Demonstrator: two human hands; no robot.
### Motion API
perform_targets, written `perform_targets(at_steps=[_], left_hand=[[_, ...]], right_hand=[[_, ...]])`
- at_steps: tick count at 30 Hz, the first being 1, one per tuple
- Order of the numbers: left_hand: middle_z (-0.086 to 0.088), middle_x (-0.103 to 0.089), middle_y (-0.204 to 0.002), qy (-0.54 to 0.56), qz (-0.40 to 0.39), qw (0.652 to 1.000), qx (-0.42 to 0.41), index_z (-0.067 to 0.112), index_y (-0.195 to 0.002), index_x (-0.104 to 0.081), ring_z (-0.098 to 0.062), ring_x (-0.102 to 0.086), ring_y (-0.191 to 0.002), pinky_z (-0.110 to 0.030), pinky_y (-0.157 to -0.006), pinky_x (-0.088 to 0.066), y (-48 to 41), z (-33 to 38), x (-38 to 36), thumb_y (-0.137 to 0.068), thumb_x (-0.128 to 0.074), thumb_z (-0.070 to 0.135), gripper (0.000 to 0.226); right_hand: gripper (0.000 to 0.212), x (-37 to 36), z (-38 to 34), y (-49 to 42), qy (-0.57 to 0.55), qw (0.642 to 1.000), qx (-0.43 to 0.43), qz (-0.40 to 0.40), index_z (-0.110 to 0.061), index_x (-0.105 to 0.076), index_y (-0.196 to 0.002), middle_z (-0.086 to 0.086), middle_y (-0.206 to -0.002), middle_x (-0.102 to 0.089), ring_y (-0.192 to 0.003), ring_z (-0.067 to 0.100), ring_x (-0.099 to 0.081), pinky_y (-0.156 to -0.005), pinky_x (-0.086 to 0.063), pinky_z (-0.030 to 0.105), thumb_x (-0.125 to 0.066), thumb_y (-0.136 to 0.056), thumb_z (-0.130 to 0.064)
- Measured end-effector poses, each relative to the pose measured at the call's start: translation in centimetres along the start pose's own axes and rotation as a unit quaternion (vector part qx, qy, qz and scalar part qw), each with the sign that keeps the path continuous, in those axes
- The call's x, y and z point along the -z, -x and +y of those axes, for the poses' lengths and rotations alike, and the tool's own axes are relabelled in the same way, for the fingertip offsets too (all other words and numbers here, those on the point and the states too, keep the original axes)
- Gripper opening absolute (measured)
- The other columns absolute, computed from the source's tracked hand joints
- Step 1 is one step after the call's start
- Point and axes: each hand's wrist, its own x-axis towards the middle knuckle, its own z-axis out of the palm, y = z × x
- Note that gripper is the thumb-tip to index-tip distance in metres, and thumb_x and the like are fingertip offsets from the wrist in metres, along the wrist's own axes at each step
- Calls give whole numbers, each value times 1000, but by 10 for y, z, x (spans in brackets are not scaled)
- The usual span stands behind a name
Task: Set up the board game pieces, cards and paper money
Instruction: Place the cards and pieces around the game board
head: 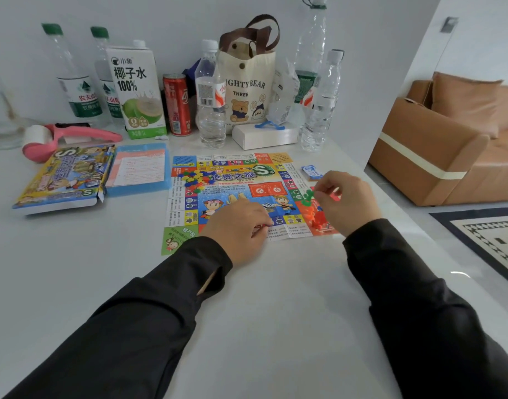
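Observation:
A colourful paper game board [235,182] lies flat on the white table [103,254]. A heap of small plastic pieces [193,178] in several colours sits on its far left part. My right hand [344,201] hovers over the board's right edge and pinches a green plastic piece [308,196]. Orange pieces [317,218] stand below it on the board's near right corner. My left hand [241,228] rests on the board's near edge with curled fingers, and something small and red shows at its fingertips. A small blue card pack [311,171] lies just right of the board.
The game box [65,175] and a blue tray with a sheet [139,168] lie left of the board. Bottles, a coconut water carton [137,93], a red can [177,105], a bear tote bag [247,82] and a white box [265,136] line the wall. A brown sofa [448,139] stands at right.

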Motion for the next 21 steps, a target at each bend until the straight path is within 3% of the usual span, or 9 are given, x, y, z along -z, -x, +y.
perform_targets(at_steps=[2, 6, 13, 21], left_hand=[[-3, -72, -88, -6, -3, 1000, -21, 9, -87, -74, -26, -62, -88, -42, -79, -51, 1, 1, -1, -79, -46, 20, 31], [-2, -71, -87, -19, -15, 1000, -5, 9, -87, -73, -23, -58, -91, -43, -77, -50, -1, 1, 0, -80, -39, 25, 37], [0, -71, -92, -7, -14, 1000, 18, 13, -91, -73, -20, -55, -94, -40, -77, -49, -2, -2, -3, -80, -36, 26, 41], [0, -71, -90, 1, -6, 1000, 7, 11, -89, -73, -21, -56, -93, -38, -76, -49, -2, -5, -6, -82, -39, 22, 37]], right_hand=[[14, 5, 7, -3, 15, 1000, -14, 5, -17, -57, -75, 0, -81, -59, -75, 15, -47, -61, -31, 18, -58, -84, -6], [13, 14, 18, -5, 30, 998, -49, -17, -13, -59, -79, 4, -83, -61, -80, 19, -52, -71, -35, 25, -56, -86, -3], [18, 20, 28, -7, 79, 987, -99, -98, -16, -59, -81, 1, -85, -58, -83, 18, -50, -71, -36, 24, -56, -85, 1], [9, 17, 24, -6, 97, 977, -126, -144, -16, -60, -86, 0, -87, -57, -84, 17, -50, -71, -37, 25, -57, -88, -8]])
